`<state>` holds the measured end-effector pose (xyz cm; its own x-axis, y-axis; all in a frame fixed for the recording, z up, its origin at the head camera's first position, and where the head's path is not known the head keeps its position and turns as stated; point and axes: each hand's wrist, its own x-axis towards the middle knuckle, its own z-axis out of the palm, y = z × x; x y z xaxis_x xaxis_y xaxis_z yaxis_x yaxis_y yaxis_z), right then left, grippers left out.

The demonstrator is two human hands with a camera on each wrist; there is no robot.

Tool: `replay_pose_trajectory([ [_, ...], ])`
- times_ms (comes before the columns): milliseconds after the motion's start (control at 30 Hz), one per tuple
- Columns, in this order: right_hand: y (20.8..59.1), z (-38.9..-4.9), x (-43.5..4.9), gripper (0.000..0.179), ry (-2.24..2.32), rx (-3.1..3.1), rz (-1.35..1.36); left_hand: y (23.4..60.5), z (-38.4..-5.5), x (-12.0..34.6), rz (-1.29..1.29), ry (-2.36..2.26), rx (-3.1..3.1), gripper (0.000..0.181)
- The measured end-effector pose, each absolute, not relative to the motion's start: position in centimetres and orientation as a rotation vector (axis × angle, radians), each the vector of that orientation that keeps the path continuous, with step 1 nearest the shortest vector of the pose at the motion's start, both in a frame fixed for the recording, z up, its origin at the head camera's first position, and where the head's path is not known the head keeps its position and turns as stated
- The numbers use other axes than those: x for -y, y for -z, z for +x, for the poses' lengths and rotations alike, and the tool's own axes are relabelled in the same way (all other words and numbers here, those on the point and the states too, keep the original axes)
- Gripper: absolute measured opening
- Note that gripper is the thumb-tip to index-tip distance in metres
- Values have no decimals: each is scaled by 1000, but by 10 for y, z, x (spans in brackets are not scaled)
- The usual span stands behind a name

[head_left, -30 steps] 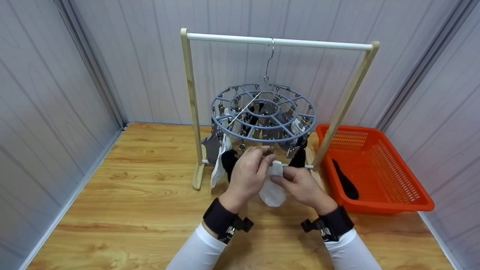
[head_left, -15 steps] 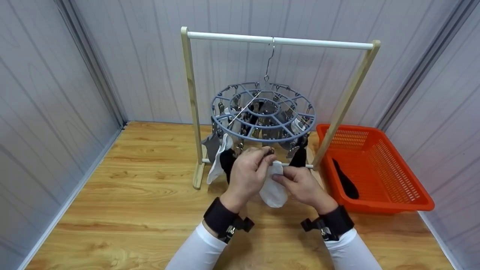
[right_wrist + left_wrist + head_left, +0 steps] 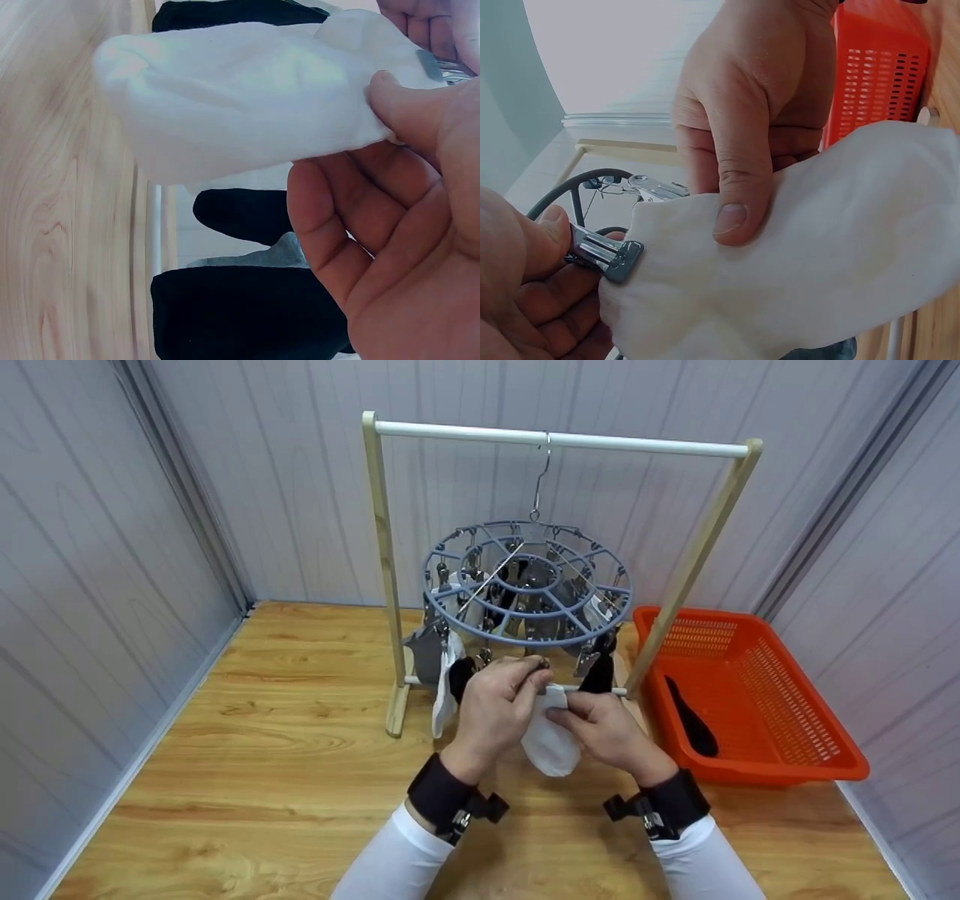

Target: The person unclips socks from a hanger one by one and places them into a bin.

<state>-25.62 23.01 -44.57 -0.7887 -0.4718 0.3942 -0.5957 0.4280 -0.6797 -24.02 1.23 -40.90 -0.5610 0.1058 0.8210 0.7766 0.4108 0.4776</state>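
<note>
A white sock [image 3: 551, 742] hangs below the front rim of a round grey clip hanger [image 3: 529, 641]. With thumb and fingers my right hand [image 3: 606, 729] pinches the sock near its cuff. My left hand [image 3: 496, 706] pinches a metal clip [image 3: 604, 251], whose tip lies on the sock's cuff in the left wrist view. In the right wrist view the sock [image 3: 225, 97] stretches away from the right thumb, and part of the clip [image 3: 442, 69] shows beside the cuff. Several other socks, among them a black sock [image 3: 598, 675] and a grey sock [image 3: 426, 652], hang around the hanger.
The hanger hooks over the white bar [image 3: 465, 433] of a wooden stand [image 3: 385, 532]. To the right, an orange basket [image 3: 765, 772] holds a black sock [image 3: 690, 720]. Panelled walls [image 3: 300, 495] enclose the wooden table [image 3: 247, 780].
Both hands stay nearly in place with the clip and the white sock. The sock's lower end has shifted slightly right, and the white sock hanging at the left has swung.
</note>
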Motion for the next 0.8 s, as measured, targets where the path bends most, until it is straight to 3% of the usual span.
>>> replay_pose_trajectory([
  [800,436,-263,-252,13,-1077,2678,830,406,-238,-12,-765,1113,1946,18],
])
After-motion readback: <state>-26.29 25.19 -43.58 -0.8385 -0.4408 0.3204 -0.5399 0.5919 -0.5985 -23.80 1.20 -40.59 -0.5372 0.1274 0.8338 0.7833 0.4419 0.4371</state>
